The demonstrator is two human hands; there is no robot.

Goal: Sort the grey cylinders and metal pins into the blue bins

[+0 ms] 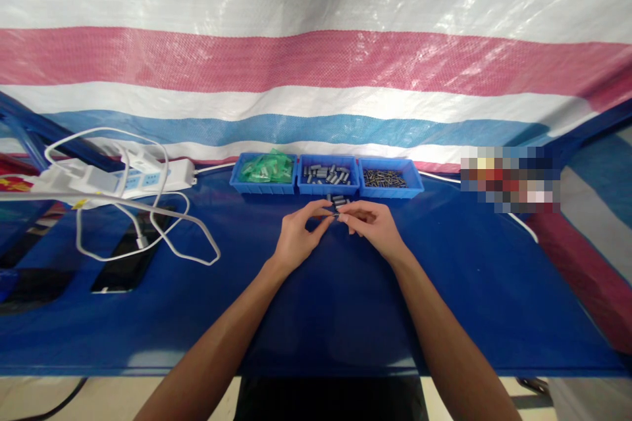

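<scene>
My left hand (302, 231) and my right hand (374, 225) meet over the blue table, thumbs and fingers pinched together. Between their fingertips is a small, thin metal piece (336, 215), mostly covered by the fingers; its exact kind cannot be made out. Just beyond the fingertips, several dark grey cylinders (338, 198) lie on the table in front of the middle blue bin (326, 189). More grey cylinders fill part of that bin. To its right, a blue bin (395, 193) holds many small screws (384, 178). The left blue bin (261, 189) contains green plastic bags (269, 166).
White power strips (148, 179) with tangled white cables (180, 253) lie at the left, beside a black phone (129, 256). A striped plastic sheet (316, 59) hangs behind the table (326, 322). At the back right sits a blurred-out patch (511, 179), with a white cable running near it.
</scene>
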